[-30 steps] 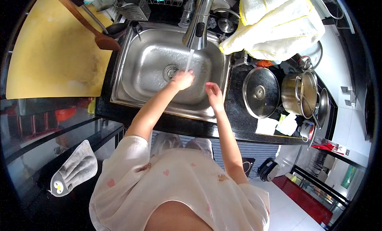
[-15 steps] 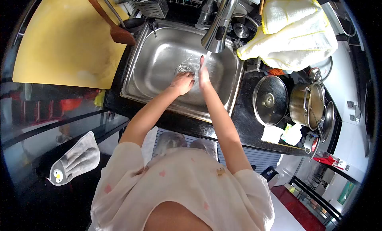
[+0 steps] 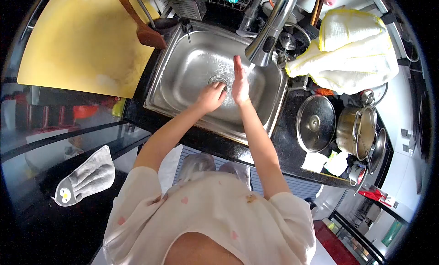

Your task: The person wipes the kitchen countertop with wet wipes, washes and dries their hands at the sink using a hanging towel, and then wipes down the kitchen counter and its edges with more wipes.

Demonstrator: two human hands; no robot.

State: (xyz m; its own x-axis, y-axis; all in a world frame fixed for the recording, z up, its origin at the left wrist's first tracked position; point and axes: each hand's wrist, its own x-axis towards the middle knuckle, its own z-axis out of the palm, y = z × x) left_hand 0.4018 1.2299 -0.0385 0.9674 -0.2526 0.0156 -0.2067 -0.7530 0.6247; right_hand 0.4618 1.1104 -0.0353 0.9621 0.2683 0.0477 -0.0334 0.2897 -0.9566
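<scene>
Over the steel sink [image 3: 176,77] both of my hands are held close together, apart from each other. My left hand [image 3: 213,97] is near the drain, its fingers curled inward; whether anything lies within them is hidden. Upright beside it, my right hand [image 3: 240,82] has its fingers stretched out and holds nothing. Water runs from the faucet [image 3: 265,45] just above and behind my right hand, and wet streaks show on the basin floor.
A yellow board [image 3: 87,41] with a wooden spatula [image 3: 148,35] lies left of the sink. To the right are a glass lid [image 3: 315,123], a steel pot [image 3: 348,130] and a white cloth with yellow edging [image 3: 352,52]. A grey towel [image 3: 87,178] hangs lower left.
My right hand has come in from the sink's right side, up toward the faucet stream and beside my left hand, its fingers straightening. The whole view has shifted and turned slightly.
</scene>
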